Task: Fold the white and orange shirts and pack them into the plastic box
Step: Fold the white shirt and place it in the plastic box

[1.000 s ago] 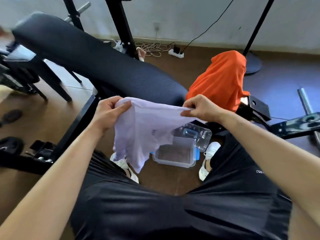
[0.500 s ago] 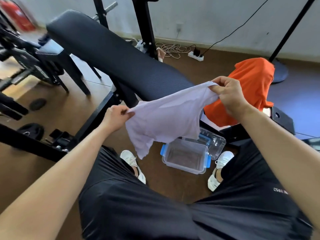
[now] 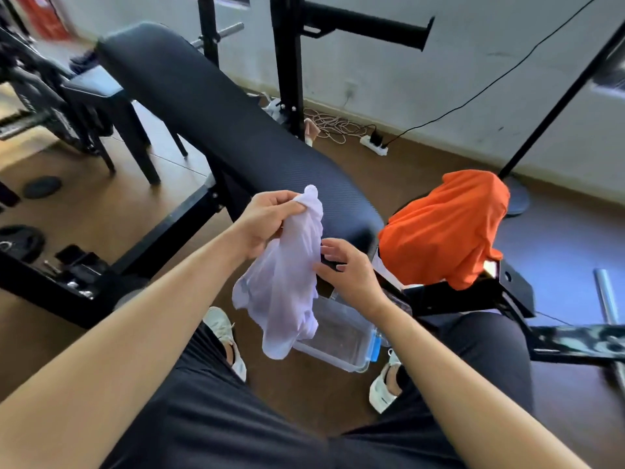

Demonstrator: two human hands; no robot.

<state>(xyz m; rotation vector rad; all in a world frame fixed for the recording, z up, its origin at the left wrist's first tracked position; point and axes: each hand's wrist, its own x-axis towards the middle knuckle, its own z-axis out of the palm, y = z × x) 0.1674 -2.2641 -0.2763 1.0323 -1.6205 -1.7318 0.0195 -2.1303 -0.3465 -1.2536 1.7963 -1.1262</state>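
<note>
My left hand [image 3: 267, 220] grips the top of the white shirt [image 3: 284, 286], which hangs bunched and crumpled in the air above the floor. My right hand [image 3: 345, 269] is beside the hanging cloth with its fingers spread, touching the shirt's right edge without gripping it. The clear plastic box [image 3: 341, 343] with blue clasps stands open on the floor between my feet, partly hidden by the shirt. The orange shirt [image 3: 446, 228] lies draped over the end of the bench frame to the right.
A long black padded bench [image 3: 220, 120] runs diagonally away in front of me. A black rack upright [image 3: 287, 62] stands behind it. A power strip [image 3: 373, 145] and cables lie by the wall. Weight plates [image 3: 20, 242] are on the floor at left. My knees fill the bottom.
The shirt was stretched wide between both hands. Now my right hand has let go and dropped beside it, and the shirt hangs bunched from my left hand alone.
</note>
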